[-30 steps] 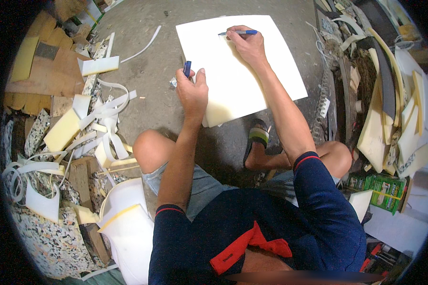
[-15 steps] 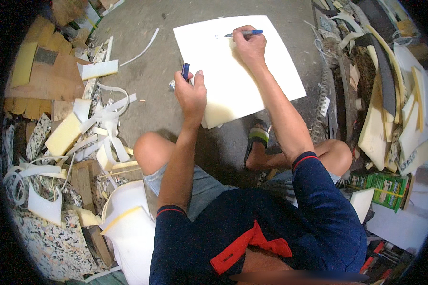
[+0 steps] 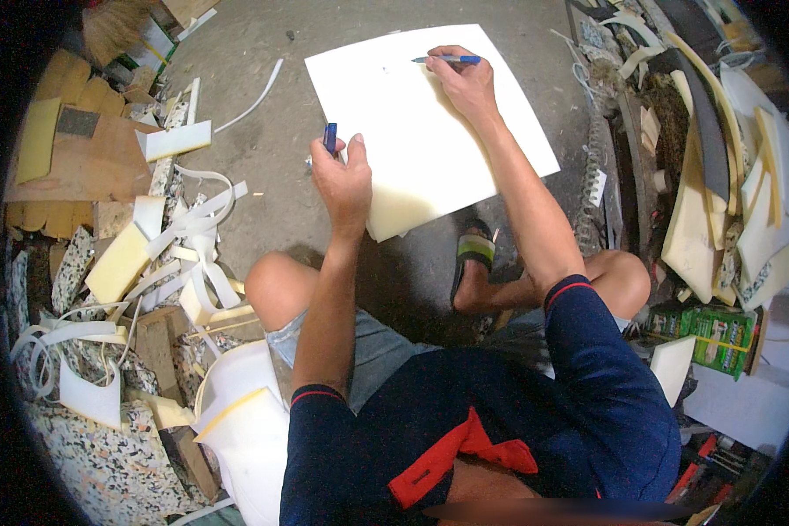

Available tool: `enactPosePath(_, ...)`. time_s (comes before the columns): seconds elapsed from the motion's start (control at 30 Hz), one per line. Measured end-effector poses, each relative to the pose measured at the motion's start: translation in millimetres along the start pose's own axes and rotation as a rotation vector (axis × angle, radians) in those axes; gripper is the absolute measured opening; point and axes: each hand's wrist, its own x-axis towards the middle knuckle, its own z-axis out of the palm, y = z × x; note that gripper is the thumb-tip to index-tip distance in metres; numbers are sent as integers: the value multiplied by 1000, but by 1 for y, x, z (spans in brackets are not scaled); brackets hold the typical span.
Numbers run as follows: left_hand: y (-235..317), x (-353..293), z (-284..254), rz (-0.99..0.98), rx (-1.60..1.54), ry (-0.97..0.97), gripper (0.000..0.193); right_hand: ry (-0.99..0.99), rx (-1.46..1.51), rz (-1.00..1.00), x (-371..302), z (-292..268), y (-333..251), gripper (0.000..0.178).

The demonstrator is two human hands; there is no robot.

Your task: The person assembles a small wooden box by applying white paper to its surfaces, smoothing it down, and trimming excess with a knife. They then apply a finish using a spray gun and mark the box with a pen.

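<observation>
A large white foam sheet [image 3: 421,140], slightly yellowed toward its near edge, lies on the floor in front of me. Over its far part, my right hand [image 3: 469,85] grips a blue-and-grey marker pen [image 3: 451,60], tip pointing left. I cannot tell whether the tip touches the sheet. Small dark marks show on the surface just left of the tip. At the sheet's left edge, my left hand [image 3: 342,180] is closed round a short dark blue object [image 3: 330,138] that sticks up between thumb and fingers; its kind is unclear. A small shiny bit shows beside that hand.
Foam offcuts and white strips [image 3: 206,219] are heaped at left, with a speckled foam block [image 3: 105,456] nearer me. On the right lean curved foam pieces [image 3: 693,210], beside a coiled cord [image 3: 590,184] and green packages [image 3: 719,342]. My sandalled foot [image 3: 475,254] is below the sheet.
The view has shifted a little, so the sheet sits slightly farther left. The pen tip now stands farther right of the small marks. Both hands keep their holds.
</observation>
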Motion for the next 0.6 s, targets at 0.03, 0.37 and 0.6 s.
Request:
enactPosePath(0.03, 0, 1, 0, 47, 6, 10, 24, -5, -42, 3, 0, -1, 0, 23)
enactPosePath(0.37, 1, -1, -1, 69, 7, -4, 25, 79, 103, 46, 0, -1, -3, 25)
enactPosePath(0.6, -5, 2, 1, 87, -2, 9, 25, 56, 12, 48, 2, -1, 0, 25)
